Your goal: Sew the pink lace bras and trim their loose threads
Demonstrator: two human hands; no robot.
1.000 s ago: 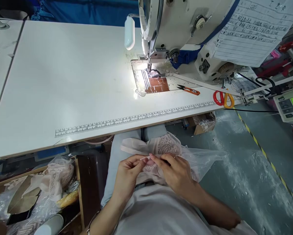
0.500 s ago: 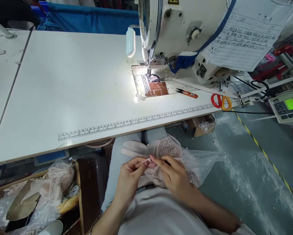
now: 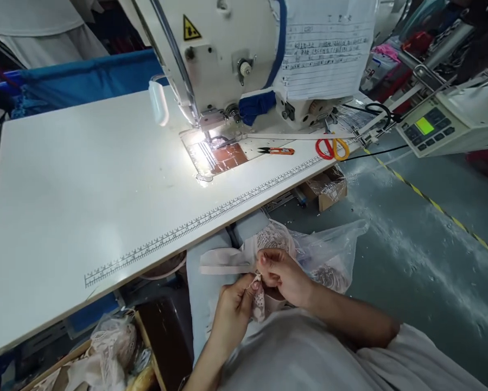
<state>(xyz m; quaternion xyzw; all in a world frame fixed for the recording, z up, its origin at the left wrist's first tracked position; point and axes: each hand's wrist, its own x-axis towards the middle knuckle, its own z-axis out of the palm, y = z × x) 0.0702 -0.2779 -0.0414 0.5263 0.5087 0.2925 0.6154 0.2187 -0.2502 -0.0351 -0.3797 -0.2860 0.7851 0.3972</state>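
A pale pink lace bra [image 3: 227,259] lies across my lap, partly over a clear plastic bag [image 3: 341,239]. The thumb and fingers of my left hand [image 3: 234,307] pinch a lace-trimmed part of it, and a narrow lace end hangs below the fingertips. My right hand [image 3: 286,277] is closed just above and to the right, its thumb and forefinger pressed together near the same spot. Whatever those right fingertips hold is too small to make out. Both hands work close together below the table edge.
A sewing machine [image 3: 223,60] with a lit needle area stands on the white table [image 3: 84,184]. Orange thread snips [image 3: 276,151] and red-and-yellow-handled scissors [image 3: 332,147] lie right of it. A control box [image 3: 439,122] is far right; a box of lace pieces [image 3: 113,347] sits lower left.
The view has turned and tilted. My right hand has lifted slightly above the left and curled its fingers. A lace end now hangs from my left fingertips.
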